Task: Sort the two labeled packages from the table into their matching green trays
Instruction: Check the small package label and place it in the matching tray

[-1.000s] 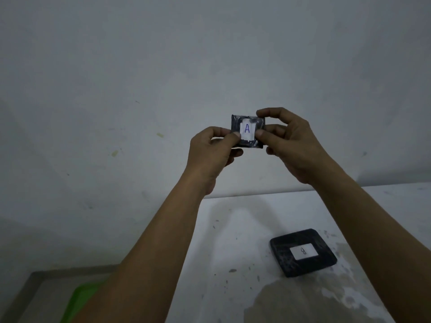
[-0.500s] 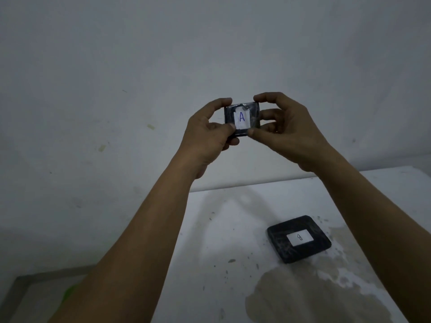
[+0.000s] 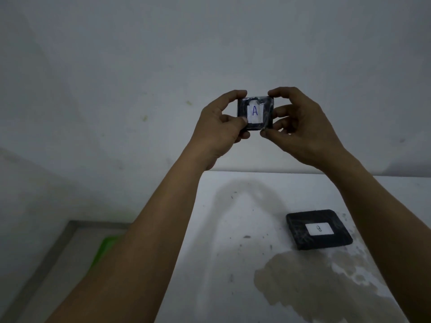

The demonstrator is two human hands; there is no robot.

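I hold a small black package A [image 3: 265,113] up in front of the wall, its white label with a blue "A" facing me. My left hand [image 3: 218,127] pinches its left edge and my right hand [image 3: 300,129] pinches its right edge. A second, larger black package [image 3: 319,229] with a white label lies flat on the white table [image 3: 233,264], below and to the right. A sliver of a green tray [image 3: 103,250] shows on the floor at the lower left, mostly hidden by my left forearm.
The table carries a brownish stain [image 3: 314,283] at its front right and small dark specks. A grey wall fills the background. A pale floor ledge [image 3: 53,252] runs along the left below the table.
Both hands have lifted package A slightly higher and squared it up. My left fingers moved from its front to its top-left edge. The view shifted, showing more of the green tray.
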